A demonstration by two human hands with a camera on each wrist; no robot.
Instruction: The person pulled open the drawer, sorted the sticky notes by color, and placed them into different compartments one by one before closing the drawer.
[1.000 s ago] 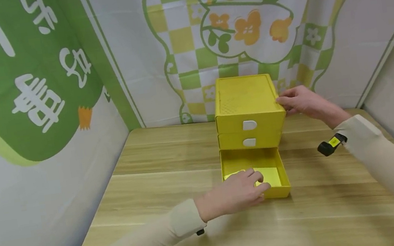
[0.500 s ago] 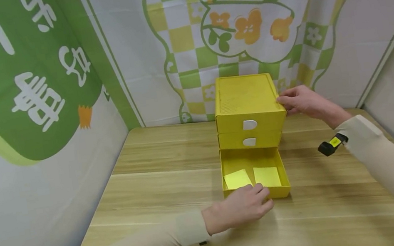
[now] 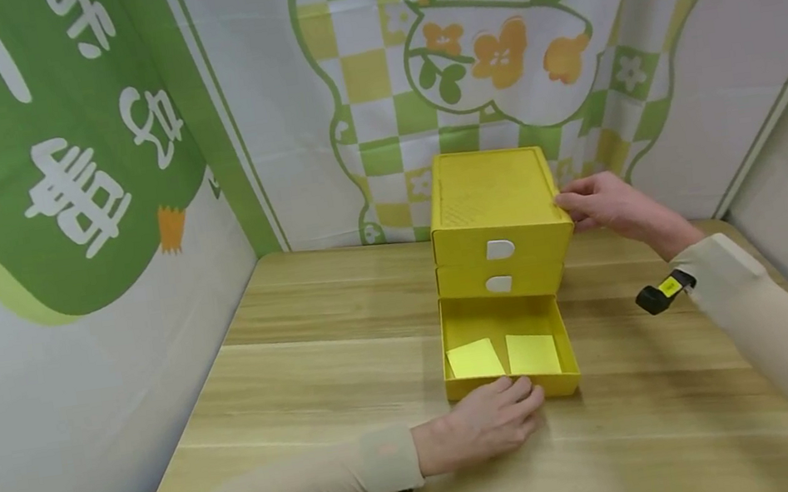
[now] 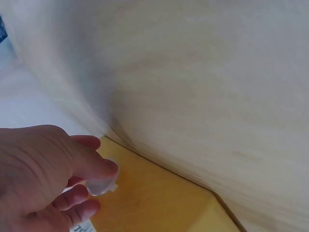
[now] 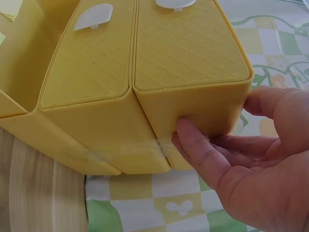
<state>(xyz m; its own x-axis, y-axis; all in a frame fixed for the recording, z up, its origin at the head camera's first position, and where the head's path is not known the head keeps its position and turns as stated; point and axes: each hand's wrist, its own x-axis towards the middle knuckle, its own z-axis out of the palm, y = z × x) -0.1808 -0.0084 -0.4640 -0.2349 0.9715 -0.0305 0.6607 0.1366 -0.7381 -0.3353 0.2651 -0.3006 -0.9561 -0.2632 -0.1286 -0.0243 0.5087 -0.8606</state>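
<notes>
A yellow drawer cabinet point(image 3: 495, 190) stands at the back of the table with its bottom drawer point(image 3: 566, 339) pulled out. Two yellow sticky notes, a left note point(image 3: 475, 359) and a right note point(image 3: 534, 354), lie inside that drawer. My left hand point(image 3: 487, 422) is at the drawer's front; in the left wrist view its thumb and fingers pinch the white handle point(image 4: 101, 186). At the cabinet's upper right edge, my right hand point(image 3: 608, 206) holds on, thumb along the top and fingers against the side wall, as the right wrist view shows.
Both upper drawers are closed, each with a white tab, the top tab point(image 3: 500, 249) and the middle tab point(image 3: 498, 284). The wooden table point(image 3: 319, 357) ends at a patterned cloth point(image 3: 375, 114) behind the cabinet. Cloth walls flank both sides.
My left hand has drawn back from over the open drawer, down to its front and handle, uncovering the sticky notes. My right hand stays on the cabinet, which has not visibly moved.
</notes>
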